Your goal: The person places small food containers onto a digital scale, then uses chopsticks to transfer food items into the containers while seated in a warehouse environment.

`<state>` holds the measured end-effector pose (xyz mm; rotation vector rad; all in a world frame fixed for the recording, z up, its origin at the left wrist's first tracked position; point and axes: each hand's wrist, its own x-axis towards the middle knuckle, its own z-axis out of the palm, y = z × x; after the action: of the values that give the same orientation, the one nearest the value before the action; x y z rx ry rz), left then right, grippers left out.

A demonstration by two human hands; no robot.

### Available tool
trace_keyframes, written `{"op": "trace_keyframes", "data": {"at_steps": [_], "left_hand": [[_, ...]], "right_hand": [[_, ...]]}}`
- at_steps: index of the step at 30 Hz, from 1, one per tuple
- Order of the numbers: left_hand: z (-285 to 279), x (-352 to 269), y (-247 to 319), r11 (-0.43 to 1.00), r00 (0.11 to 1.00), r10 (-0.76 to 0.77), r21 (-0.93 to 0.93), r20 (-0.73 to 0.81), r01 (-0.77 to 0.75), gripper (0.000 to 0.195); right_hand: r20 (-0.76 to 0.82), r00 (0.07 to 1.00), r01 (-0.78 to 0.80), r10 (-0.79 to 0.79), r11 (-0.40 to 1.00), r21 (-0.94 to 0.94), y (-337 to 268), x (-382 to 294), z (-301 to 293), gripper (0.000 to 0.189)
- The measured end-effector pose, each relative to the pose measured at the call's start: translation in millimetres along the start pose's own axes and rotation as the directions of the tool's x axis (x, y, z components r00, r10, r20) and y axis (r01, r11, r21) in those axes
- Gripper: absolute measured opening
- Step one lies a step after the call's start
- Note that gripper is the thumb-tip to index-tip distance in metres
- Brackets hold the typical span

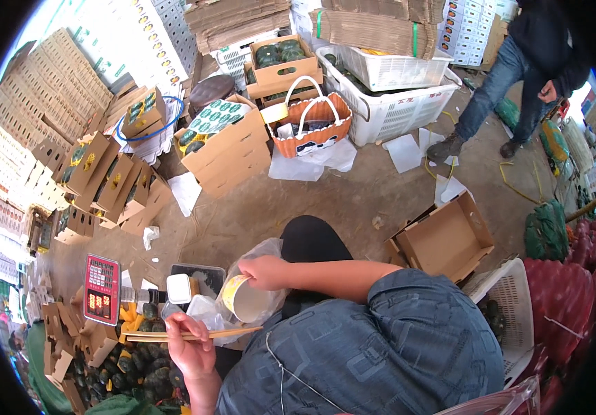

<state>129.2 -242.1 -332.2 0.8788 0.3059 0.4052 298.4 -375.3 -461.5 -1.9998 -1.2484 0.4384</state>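
Note:
My left hand holds a pair of wooden chopsticks between its fingers, tips pointing towards my body. My right hand grips the rim of a yellow and white paper tub. The tub is tilted, its pale inside towards me, and a clear plastic bag surrounds it. Beside the tub lies crumpled clear plastic. A white-topped container stands next to a dark weighing platform. The red display head of a digital scale is lit, left of my hands.
Dark green squashes lie heaped at lower left. Filled cartons, an orange basket and white crates stand ahead. An open carton and a white crate are at right. A person stands at upper right.

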Motion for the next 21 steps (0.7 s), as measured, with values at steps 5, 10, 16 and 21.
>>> {"op": "trace_keyframes", "data": {"at_steps": [5,10,16,21], "left_hand": [[-6,4,-6,0.978,1.0,-0.011,0.209,0.019,0.006,0.025],[-10,12,-21,0.742,0.995,0.011,0.666,0.102,-0.076,0.045],[-23,13,-38,0.7,0.983,0.091,0.692,0.157,-0.175,0.07],[-32,7,-31,0.839,0.985,0.17,0.521,0.022,-0.157,0.053]], "right_hand": [[0.027,0.965,-0.207,0.262,0.69,0.693,0,-1,-17,0.009],[-0.125,0.95,-0.082,0.286,0.614,0.785,-34,0,-34,0.017],[-0.234,0.967,0.009,0.101,0.904,0.428,-56,-7,-43,0.02],[0.032,0.997,0.045,-0.076,0.823,0.566,-61,-7,-41,0.024]]}}
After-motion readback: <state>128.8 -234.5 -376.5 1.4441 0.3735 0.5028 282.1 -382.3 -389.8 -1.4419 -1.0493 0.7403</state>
